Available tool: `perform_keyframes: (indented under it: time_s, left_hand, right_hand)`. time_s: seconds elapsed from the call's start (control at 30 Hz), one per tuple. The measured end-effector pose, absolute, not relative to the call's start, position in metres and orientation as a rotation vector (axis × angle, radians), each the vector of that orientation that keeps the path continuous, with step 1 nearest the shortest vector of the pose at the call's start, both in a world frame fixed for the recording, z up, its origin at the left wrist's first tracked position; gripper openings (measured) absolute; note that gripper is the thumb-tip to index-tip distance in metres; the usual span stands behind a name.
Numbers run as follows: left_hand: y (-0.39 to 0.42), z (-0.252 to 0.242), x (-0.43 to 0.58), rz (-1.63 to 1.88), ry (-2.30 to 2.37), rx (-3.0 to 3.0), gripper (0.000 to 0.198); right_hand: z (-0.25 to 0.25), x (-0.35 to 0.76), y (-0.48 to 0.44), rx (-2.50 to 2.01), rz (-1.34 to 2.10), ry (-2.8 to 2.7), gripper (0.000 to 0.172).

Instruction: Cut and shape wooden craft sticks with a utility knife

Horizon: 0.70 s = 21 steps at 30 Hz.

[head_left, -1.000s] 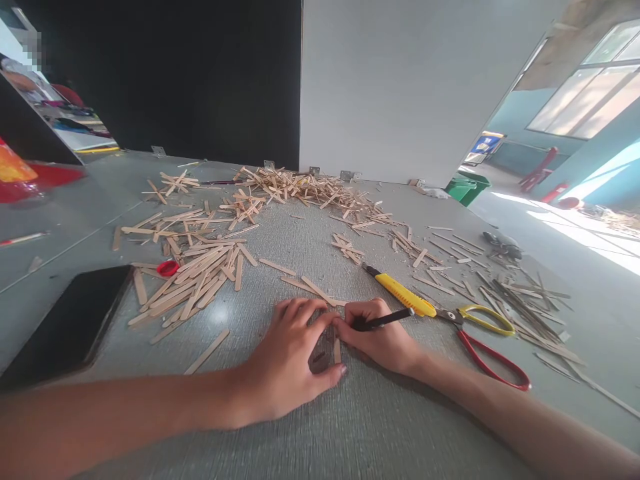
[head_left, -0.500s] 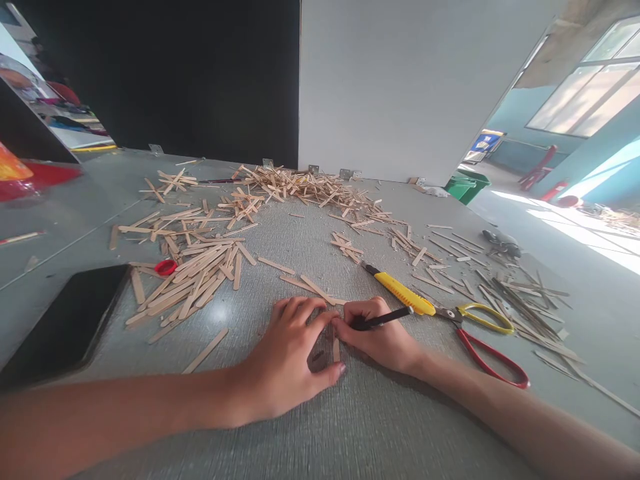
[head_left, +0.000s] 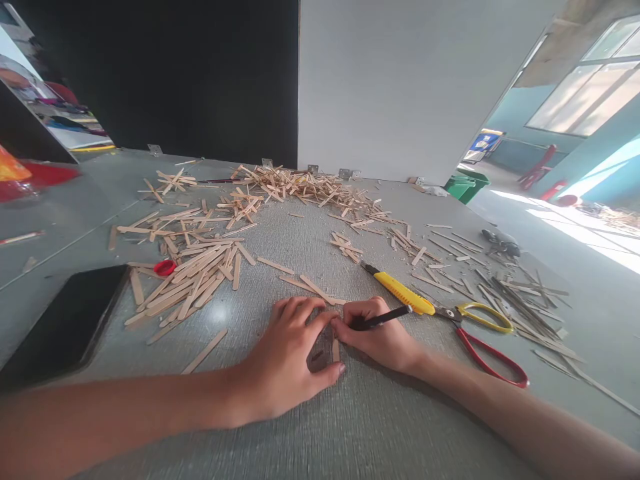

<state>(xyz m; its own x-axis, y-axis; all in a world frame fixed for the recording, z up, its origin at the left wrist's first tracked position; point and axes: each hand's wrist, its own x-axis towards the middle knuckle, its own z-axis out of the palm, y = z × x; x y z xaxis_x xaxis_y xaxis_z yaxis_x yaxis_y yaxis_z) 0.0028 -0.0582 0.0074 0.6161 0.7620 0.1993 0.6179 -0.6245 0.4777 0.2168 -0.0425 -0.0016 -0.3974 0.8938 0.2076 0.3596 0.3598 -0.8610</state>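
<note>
Between my two hands a wooden craft stick (head_left: 335, 349) lies on the grey table, partly covered by fingers. My left hand (head_left: 290, 350) grips it, thumb at the near end and fingertips toward the far end. In my right hand (head_left: 383, 337) is a black pen (head_left: 385, 317), its tip hidden behind the fingers close to the stick. Just beyond the hands lie a few loose craft sticks (head_left: 317, 289). A yellow utility knife (head_left: 403, 291) rests past my right hand, touching or overlapping scissors (head_left: 487, 340) with one yellow and one red handle.
A heap of craft sticks (head_left: 195, 273) with a red cap (head_left: 165, 267) lies at left, beside a black phone (head_left: 67, 320). More sticks (head_left: 300, 183) pile against the upright black and grey panels. Thin strips (head_left: 530, 300) are scattered at right. A green bin (head_left: 465, 185) stands beyond the table.
Both hands, the pen and the stick hold nearly the same positions; the whole view has shifted only very slightly.
</note>
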Motion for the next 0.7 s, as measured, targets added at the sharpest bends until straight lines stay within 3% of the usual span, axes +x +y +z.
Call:
perform_keyframes:
  time_s: [0.7]
  left_hand:
    - [-0.0584,0.0061,0.0028,0.542,1.111,2.488,0.056]
  right_hand:
    - [0.0000,0.2161,-0.0425,-1.119,1.072,-1.880,0.037]
